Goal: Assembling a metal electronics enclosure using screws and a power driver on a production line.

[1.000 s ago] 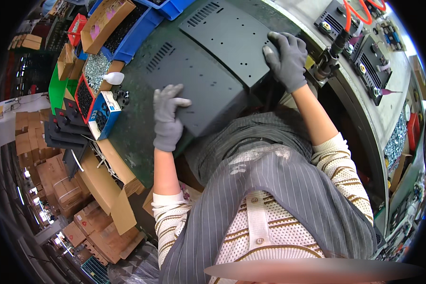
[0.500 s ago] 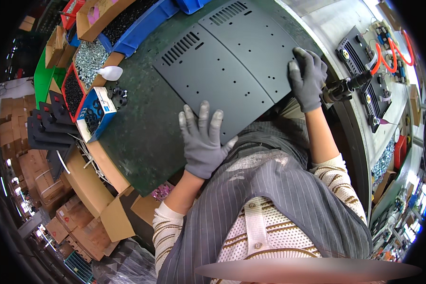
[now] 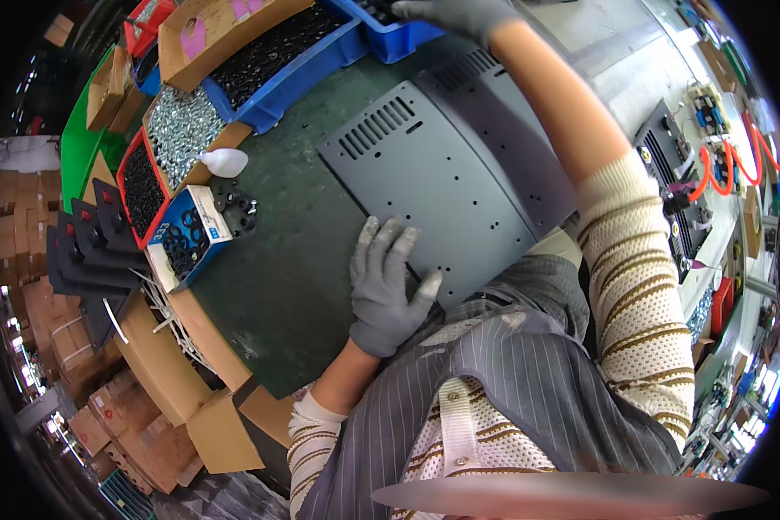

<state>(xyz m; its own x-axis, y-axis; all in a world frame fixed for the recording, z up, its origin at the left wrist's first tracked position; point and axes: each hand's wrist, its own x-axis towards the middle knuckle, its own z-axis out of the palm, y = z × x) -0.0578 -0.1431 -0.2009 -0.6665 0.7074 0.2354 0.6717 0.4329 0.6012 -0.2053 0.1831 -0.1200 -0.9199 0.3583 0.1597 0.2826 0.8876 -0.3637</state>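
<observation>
A dark grey metal panel (image 3: 442,208) with vent slots, small holes and a fold or seam along its middle lies on the green tabletop in front of me. My left hand (image 3: 386,290), in a grey glove, rests at the panel's near-left edge with its fingers spread. My right hand (image 3: 459,16), also gloved, is stretched out past the panel's far end, over the rim of a blue bin (image 3: 399,39) with dark small parts. The top edge of the picture cuts that hand off; a stretched-out digit shows, and nothing can be seen held. My right forearm crosses above the panel.
At the left stand a larger blue bin (image 3: 277,65) of black parts, a box of silver screws (image 3: 182,126) with a white scoop (image 3: 224,162), a red tray (image 3: 141,186) and a small box of black rings (image 3: 182,243). A coiled orange hose (image 3: 724,173) hangs at the right.
My right hand has left the panel's right edge and reached up and away to the far blue bin. My left hand stays at the panel's near-left edge. The whole view has shifted a little.
</observation>
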